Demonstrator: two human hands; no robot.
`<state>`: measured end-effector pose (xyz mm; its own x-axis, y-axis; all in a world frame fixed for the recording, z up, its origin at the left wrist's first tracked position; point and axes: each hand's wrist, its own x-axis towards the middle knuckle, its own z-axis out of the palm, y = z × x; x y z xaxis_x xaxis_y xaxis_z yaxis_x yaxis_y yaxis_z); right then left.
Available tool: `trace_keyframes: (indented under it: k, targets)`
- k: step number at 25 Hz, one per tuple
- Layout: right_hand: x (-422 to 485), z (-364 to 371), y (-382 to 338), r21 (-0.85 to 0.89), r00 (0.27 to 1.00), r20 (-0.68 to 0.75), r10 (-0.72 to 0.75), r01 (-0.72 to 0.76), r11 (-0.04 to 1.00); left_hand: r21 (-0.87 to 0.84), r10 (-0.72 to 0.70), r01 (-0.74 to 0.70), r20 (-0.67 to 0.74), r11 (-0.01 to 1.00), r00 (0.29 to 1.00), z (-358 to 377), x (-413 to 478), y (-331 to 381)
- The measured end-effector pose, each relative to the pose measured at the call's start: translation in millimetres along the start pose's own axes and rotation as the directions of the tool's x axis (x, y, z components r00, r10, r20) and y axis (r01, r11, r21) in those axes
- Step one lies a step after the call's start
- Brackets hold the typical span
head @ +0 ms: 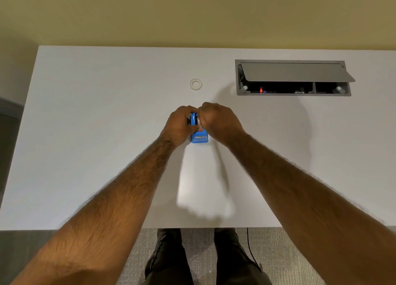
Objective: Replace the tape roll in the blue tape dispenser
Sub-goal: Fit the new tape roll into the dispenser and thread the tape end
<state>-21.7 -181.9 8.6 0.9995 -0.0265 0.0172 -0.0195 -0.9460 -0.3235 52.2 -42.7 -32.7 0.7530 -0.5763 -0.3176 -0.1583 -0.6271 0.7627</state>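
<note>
A small blue tape dispenser (199, 137) stands on the white desk (107, 134), its cutter end toward me. My left hand (181, 125) wraps around its left side and holds it. From the right, my right hand (218, 120) closes its fingers over the top of the dispenser, where a black hub part shows between the hands. What the right fingers pinch is hidden. A white tape roll (195, 84) lies flat on the desk, farther back and apart from both hands.
A grey cable box (293, 79) with its lid propped open is set into the desk at the back right. The desk's front edge runs just above my legs. A yellowish wall stands behind the desk.
</note>
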Motion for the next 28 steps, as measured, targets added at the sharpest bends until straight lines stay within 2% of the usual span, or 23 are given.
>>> trace_keyframes:
  k: [6, 11, 15, 18, 22, 28]
  targets:
    - [11.1, -1.4, -3.0, 0.058, 0.994, 0.021, 0.109, -0.11, 0.992, 0.021, -0.007, 0.007, 0.002, 1.0, 1.0, 0.1, -1.3, 3.2]
    - [12.6, -1.1, 0.1, 0.191, 0.974, 0.078, 0.213, -0.224, 0.956, 0.016, -0.024, 0.024, 0.004, 1.0, 1.0, -0.2, -1.7, 5.2]
    - [6.0, 3.6, 1.0, 0.296, 0.959, 0.06, 0.277, -0.282, 0.913, 0.016, -0.028, 0.028, -0.007, 0.999, 1.0, 0.7, -2.4, 6.1]
    - [1.5, 10.5, -0.8, 0.258, 0.959, 0.064, 0.276, -0.283, 0.924, 0.025, 0.007, -0.006, -0.016, 1.0, 1.0, 0.6, -3.3, 6.1]
    - [1.1, 13.5, -2.9, 0.191, 0.965, -0.014, 0.262, -0.255, 0.948, 0.041, 0.006, -0.006, -0.007, 0.999, 1.0, 1.0, -2.7, 5.6]
    - [-3.6, 13.6, -4.5, 0.256, 0.939, -0.002, 0.343, -0.331, 0.908, 0.013, -0.002, 0.002, -0.002, 1.0, 1.0, 0.6, -2.8, 5.9]
